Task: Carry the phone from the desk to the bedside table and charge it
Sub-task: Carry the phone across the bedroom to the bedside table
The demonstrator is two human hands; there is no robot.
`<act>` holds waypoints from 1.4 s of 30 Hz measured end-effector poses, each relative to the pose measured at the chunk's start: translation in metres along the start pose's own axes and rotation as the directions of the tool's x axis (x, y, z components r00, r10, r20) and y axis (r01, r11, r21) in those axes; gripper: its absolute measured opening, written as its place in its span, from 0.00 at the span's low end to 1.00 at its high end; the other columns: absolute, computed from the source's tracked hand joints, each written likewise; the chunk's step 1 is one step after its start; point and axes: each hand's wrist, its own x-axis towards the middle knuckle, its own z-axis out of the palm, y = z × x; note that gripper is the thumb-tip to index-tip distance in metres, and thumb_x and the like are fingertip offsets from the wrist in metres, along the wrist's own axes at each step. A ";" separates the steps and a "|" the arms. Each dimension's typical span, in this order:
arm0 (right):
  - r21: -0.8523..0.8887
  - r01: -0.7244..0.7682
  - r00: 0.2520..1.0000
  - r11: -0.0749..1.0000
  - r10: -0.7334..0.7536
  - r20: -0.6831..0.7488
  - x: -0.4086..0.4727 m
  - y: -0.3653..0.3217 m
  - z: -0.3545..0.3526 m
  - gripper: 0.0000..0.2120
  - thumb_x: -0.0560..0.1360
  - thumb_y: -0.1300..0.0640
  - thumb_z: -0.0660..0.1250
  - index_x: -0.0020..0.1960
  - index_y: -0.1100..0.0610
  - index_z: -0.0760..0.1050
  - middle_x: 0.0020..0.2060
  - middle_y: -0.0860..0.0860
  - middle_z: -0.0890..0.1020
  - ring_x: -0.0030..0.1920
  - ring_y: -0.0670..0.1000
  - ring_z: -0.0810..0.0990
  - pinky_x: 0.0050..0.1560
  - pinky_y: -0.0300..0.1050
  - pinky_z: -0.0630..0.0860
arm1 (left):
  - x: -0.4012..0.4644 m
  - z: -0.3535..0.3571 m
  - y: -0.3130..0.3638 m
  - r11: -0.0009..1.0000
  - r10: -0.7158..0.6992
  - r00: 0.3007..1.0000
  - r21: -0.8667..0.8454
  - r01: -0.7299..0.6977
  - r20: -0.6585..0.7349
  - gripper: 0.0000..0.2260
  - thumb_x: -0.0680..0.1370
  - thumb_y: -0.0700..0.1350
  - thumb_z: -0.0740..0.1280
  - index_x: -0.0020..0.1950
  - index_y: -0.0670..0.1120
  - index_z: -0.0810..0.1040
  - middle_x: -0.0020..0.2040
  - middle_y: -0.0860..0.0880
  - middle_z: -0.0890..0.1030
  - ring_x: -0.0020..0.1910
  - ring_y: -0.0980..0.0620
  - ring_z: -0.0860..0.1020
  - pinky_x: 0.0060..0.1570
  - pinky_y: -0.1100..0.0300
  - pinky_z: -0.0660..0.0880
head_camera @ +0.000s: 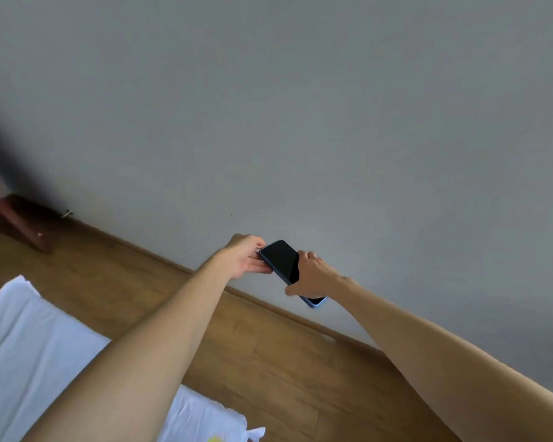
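Blue-edged phone (281, 260), lower end behind right hand (313, 279)

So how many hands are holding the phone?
2. The left hand pinches the phone's upper end, seemingly with something small at that edge. The right hand wraps around its lower half, held in the air before the grey wall.

The phone (281, 260) near the centre of the frame shows a black screen and a light blue edge. Behind it the wall (332, 122) is plain grey, and the floor (268, 362) across the lower frame is warm brown wood grain with a matching skirting board (160, 255). At lower left the bedding (29, 346) is white with a small yellow mark at its bottom edge, and a dark reddish-brown piece of furniture (16, 218) stands at the left.
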 end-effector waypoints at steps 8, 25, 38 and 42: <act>-0.139 0.274 0.959 0.952 -0.261 0.108 0.117 -0.056 -0.028 0.35 0.67 0.46 0.73 0.67 0.60 0.65 0.57 0.56 0.73 0.57 0.58 0.75 0.48 0.50 0.75 | 0.047 -0.071 0.036 0.985 -0.022 0.978 -0.173 -0.014 -0.206 0.15 0.79 0.36 0.60 0.65 0.34 0.71 0.49 0.34 0.80 0.45 0.37 0.83 0.42 0.51 0.83; -0.206 0.612 0.784 0.763 -0.553 0.281 0.362 -0.304 -0.032 0.33 0.66 0.47 0.73 0.66 0.59 0.66 0.56 0.55 0.73 0.52 0.55 0.77 0.46 0.50 0.79 | 0.147 -0.333 0.114 0.912 -0.020 0.872 -0.366 -0.184 -0.489 0.12 0.80 0.36 0.62 0.64 0.35 0.73 0.60 0.35 0.79 0.50 0.41 0.83 0.32 0.57 0.82; -0.190 0.842 0.533 0.505 -0.728 0.430 0.551 -0.501 -0.003 0.38 0.68 0.44 0.73 0.71 0.58 0.64 0.60 0.57 0.73 0.54 0.56 0.75 0.47 0.48 0.75 | 0.223 -0.530 0.165 0.829 -0.151 0.720 -0.484 -0.282 -0.678 0.06 0.79 0.36 0.63 0.55 0.39 0.75 0.56 0.36 0.80 0.48 0.39 0.84 0.34 0.54 0.82; -0.185 0.893 0.447 0.411 -0.756 0.477 0.603 -0.571 -0.010 0.43 0.68 0.42 0.74 0.74 0.60 0.61 0.65 0.58 0.71 0.61 0.59 0.75 0.55 0.51 0.76 | 0.236 -0.587 0.196 0.776 -0.178 0.666 -0.520 -0.358 -0.725 0.03 0.80 0.36 0.61 0.52 0.39 0.73 0.54 0.36 0.78 0.49 0.38 0.83 0.44 0.49 0.83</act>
